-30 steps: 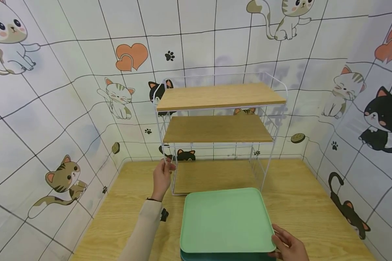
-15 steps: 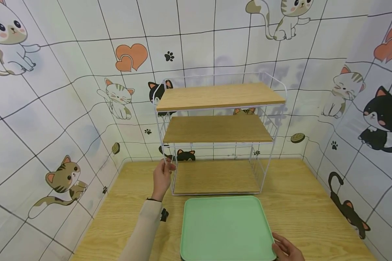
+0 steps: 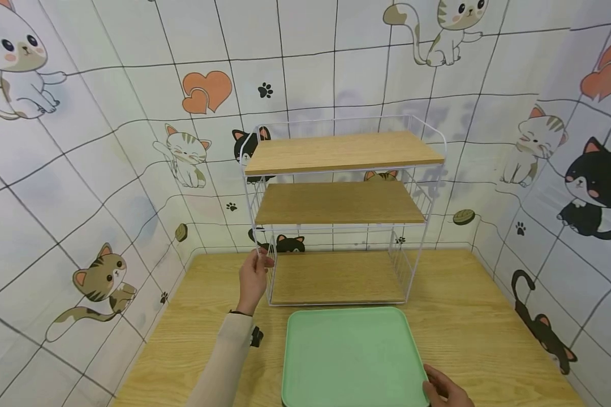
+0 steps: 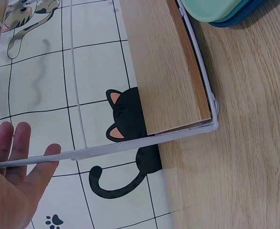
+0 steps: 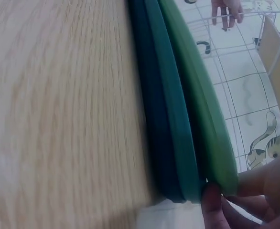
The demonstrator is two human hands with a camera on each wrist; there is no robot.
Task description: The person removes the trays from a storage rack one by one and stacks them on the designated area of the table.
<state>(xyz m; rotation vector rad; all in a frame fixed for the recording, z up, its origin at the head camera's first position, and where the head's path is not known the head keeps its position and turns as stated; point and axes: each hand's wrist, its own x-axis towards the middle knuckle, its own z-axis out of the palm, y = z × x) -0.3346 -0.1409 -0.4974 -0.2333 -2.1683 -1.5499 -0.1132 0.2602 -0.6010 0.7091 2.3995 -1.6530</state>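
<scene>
My left hand (image 3: 253, 274) grips the left front post of a three-tier white wire rack (image 3: 411, 271); the left wrist view shows the thin post (image 4: 106, 148) passing between my fingers. In front of the rack lies a light green tray (image 3: 353, 356). At the tray's right edge, my right hand (image 3: 445, 387) pinches the rim between thumb and fingers. The right wrist view shows the light green tray (image 5: 204, 100) on top, tilted slightly apart from a teal tray (image 5: 171, 100), with a dark blue tray (image 5: 152, 105) at the bottom of the stack.
The rack has a top board (image 3: 343, 151), a middle board (image 3: 338, 202) and a bottom board (image 3: 338, 277), all wooden. It stands on a wood-grain table (image 3: 478, 328). Walls with a cat-print covering (image 3: 310, 73) rise at the back and both sides.
The light green tray has come down and toward me with my right hand, covering the darker tray edge seen below it earlier. My left hand stays on the rack post.
</scene>
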